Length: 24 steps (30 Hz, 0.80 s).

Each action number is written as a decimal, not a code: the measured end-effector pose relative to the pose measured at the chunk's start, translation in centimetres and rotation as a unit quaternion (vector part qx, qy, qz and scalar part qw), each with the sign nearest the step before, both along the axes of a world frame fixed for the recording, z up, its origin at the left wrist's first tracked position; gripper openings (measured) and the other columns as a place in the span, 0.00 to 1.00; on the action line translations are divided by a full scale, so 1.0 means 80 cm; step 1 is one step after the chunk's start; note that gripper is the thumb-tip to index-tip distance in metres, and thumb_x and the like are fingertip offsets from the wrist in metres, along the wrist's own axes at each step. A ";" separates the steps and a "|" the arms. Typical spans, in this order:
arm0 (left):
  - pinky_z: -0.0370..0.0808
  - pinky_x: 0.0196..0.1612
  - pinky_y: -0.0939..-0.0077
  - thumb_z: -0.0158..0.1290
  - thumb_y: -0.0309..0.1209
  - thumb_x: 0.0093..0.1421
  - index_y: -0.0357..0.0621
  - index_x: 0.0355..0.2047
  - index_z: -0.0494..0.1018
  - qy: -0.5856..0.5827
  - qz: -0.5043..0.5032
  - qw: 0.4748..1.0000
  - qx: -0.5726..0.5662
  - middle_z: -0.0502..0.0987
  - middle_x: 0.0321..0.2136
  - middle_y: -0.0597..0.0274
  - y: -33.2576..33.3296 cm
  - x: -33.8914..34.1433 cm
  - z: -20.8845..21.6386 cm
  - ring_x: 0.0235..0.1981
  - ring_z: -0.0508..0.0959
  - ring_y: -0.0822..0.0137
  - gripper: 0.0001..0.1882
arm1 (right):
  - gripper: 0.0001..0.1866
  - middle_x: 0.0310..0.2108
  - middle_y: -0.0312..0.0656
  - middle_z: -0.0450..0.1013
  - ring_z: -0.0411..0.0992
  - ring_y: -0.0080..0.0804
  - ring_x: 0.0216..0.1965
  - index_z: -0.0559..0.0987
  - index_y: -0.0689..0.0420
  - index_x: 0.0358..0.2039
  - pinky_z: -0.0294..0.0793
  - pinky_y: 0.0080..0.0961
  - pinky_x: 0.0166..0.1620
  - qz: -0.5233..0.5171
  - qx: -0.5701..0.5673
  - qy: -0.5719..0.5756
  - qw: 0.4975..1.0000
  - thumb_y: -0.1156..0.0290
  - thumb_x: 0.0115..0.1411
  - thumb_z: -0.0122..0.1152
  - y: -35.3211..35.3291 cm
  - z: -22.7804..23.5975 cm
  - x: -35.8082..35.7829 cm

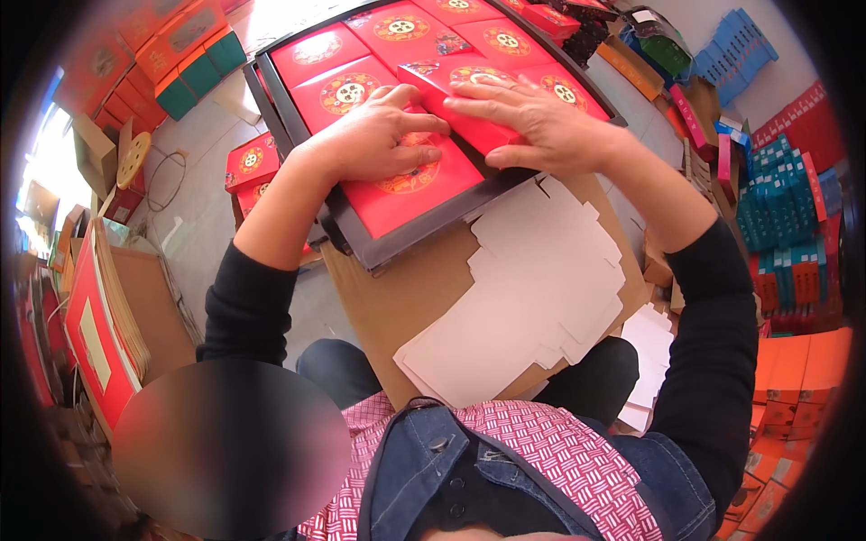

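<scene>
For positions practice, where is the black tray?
In the head view, top centre, the black tray holds red boxes under the left hand and right hand.

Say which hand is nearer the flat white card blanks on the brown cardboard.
Right. The right hand rests on a tilted red box just beyond the white card blanks; the left hand is farther off, leftward, over another red box.

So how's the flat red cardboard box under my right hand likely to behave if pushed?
That red cardboard box is probably stiff, given its straight edges and flat faces. Its smooth surface may slip a little. Closely packed neighbouring red boxes could catch it.
</scene>
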<state>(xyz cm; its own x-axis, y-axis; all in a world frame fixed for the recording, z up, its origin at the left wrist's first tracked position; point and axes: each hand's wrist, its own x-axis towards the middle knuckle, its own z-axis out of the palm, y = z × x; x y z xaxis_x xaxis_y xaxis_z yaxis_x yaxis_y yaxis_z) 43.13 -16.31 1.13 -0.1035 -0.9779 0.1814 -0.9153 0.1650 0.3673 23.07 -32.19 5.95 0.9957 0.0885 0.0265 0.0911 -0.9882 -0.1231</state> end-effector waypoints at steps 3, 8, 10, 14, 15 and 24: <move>0.64 0.56 0.61 0.54 0.42 0.57 0.52 0.49 0.73 0.017 -0.026 1.000 -0.005 0.63 0.55 0.48 -0.001 0.002 0.000 0.54 0.67 0.49 0.21 | 0.33 0.65 0.41 0.52 0.46 0.49 0.66 0.59 0.34 0.63 0.43 0.46 0.66 0.039 -0.085 -0.015 0.995 0.44 0.58 0.52 -0.007 -0.025 0.008; 0.66 0.55 0.61 0.56 0.42 0.55 0.51 0.48 0.74 0.004 -0.016 1.000 -0.018 0.64 0.54 0.48 -0.001 0.006 -0.005 0.52 0.69 0.49 0.21 | 0.32 0.67 0.42 0.46 0.40 0.44 0.68 0.57 0.42 0.65 0.38 0.41 0.67 -0.005 0.032 0.039 0.999 0.46 0.63 0.43 -0.018 -0.056 0.010; 0.67 0.53 0.62 0.57 0.37 0.55 0.48 0.46 0.75 0.026 -0.005 0.999 -0.036 0.69 0.50 0.49 0.003 -0.001 -0.001 0.50 0.71 0.51 0.18 | 0.32 0.68 0.43 0.43 0.37 0.43 0.69 0.53 0.46 0.66 0.35 0.39 0.68 -0.022 0.035 0.066 0.997 0.48 0.65 0.40 -0.018 -0.057 0.010; 0.69 0.50 0.67 0.56 0.25 0.52 0.39 0.36 0.76 0.135 0.116 0.924 -0.338 0.76 0.41 0.50 0.013 0.014 0.007 0.45 0.75 0.53 0.10 | 0.34 0.69 0.42 0.40 0.34 0.42 0.69 0.48 0.47 0.67 0.34 0.40 0.68 -0.065 0.241 0.132 0.959 0.46 0.65 0.37 -0.033 -0.023 0.039; 0.69 0.51 0.68 0.54 0.23 0.53 0.37 0.35 0.76 0.108 0.208 0.884 -0.404 0.76 0.41 0.50 0.021 0.028 0.000 0.46 0.75 0.55 0.09 | 0.34 0.69 0.42 0.40 0.35 0.42 0.69 0.48 0.48 0.67 0.34 0.41 0.67 -0.081 0.171 0.107 0.976 0.46 0.65 0.37 -0.033 -0.026 0.050; 0.57 0.61 0.68 0.50 0.33 0.60 0.30 0.62 0.48 0.406 0.332 0.810 -0.263 0.57 0.59 0.45 0.119 -0.013 -0.082 0.59 0.61 0.59 0.35 | 0.32 0.63 0.48 0.52 0.49 0.47 0.64 0.59 0.55 0.61 0.48 0.40 0.64 -0.182 0.143 -0.274 0.933 0.53 0.62 0.50 -0.033 -0.049 0.007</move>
